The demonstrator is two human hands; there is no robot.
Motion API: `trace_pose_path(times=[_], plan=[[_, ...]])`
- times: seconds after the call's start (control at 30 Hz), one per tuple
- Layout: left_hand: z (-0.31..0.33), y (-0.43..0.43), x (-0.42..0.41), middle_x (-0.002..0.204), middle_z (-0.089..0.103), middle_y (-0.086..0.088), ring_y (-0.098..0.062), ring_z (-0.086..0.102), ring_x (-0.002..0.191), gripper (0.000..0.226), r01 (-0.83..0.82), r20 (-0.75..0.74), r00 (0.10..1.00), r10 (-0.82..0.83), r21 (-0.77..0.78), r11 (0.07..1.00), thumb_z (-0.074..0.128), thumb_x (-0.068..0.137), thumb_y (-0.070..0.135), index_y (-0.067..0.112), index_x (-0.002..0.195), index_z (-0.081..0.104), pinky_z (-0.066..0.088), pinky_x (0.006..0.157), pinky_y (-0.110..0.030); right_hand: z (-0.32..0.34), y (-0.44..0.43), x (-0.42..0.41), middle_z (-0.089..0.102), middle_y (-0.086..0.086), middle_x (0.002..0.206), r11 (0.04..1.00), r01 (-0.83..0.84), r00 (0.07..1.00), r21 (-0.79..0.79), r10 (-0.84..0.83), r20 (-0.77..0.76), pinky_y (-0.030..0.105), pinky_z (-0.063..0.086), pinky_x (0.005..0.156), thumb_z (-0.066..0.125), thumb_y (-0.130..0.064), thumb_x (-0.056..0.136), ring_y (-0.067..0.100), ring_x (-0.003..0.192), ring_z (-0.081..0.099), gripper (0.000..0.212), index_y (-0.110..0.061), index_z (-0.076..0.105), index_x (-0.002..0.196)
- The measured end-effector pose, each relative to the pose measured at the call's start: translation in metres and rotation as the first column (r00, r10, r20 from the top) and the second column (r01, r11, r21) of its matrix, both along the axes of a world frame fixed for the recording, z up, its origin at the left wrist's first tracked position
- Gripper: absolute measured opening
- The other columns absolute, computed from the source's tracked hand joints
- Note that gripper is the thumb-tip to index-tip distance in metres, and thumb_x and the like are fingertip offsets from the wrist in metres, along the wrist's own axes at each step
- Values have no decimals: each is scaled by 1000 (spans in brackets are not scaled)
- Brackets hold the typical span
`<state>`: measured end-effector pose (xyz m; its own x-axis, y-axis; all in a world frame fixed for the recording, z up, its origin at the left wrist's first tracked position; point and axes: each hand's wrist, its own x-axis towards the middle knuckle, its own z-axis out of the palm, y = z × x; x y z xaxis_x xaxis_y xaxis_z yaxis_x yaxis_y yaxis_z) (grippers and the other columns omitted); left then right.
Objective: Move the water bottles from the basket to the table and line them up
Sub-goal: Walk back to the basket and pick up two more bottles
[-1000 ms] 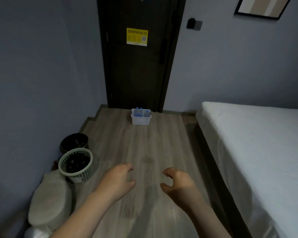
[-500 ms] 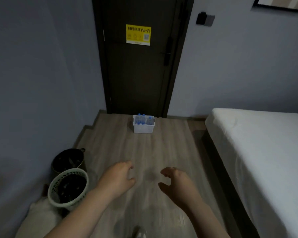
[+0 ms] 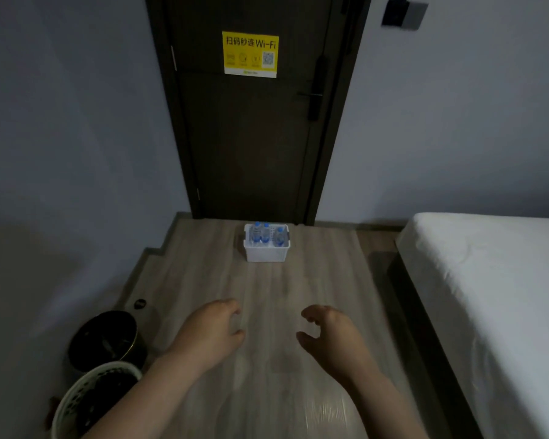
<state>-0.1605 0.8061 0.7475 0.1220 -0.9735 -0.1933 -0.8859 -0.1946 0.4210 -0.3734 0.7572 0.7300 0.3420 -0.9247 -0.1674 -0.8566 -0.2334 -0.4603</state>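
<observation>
Water bottles (image 3: 266, 233) with blue caps stand upright in a white basket (image 3: 266, 253). The basket sits at the far edge of the wooden floor (image 3: 267, 296), just in front of a dark door (image 3: 251, 137) that bears a yellow Wi-Fi sign (image 3: 250, 54). Well short of the basket, the left hand (image 3: 210, 334) and right hand (image 3: 330, 337) hover side by side above the floor, fingers loosely curled, holding nothing. A white bed (image 3: 488, 296) runs along the floor's right edge. A black bin (image 3: 105, 340) and a white mesh bin (image 3: 86, 397) stand at its near left corner.
</observation>
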Motion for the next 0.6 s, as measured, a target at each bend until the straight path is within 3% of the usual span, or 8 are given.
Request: trace_pose_path(times=[0.47, 0.6], plan=[[-23, -244, 100, 116, 62, 2, -13, 58, 106, 36, 76, -26, 997, -75, 8, 997, 62, 82, 35, 19, 114, 57, 46, 90, -26, -18, -221, 98, 60, -15, 120, 995, 76, 996, 64, -74, -43, 7, 35, 78, 64, -40, 85, -1, 105, 55, 42, -32, 55, 125], [-21, -312, 122, 113, 62, 1, -15, 58, 104, 32, 120, 1, 993, -120, -6, 993, 62, 83, 34, 19, 111, 58, 45, 86, -26, -20, -277, 118, 60, -13, 120, 993, 98, 995, 65, -96, -35, 13, 42, 83, 64, -39, 85, 2, 106, 56, 41, -31, 56, 125]])
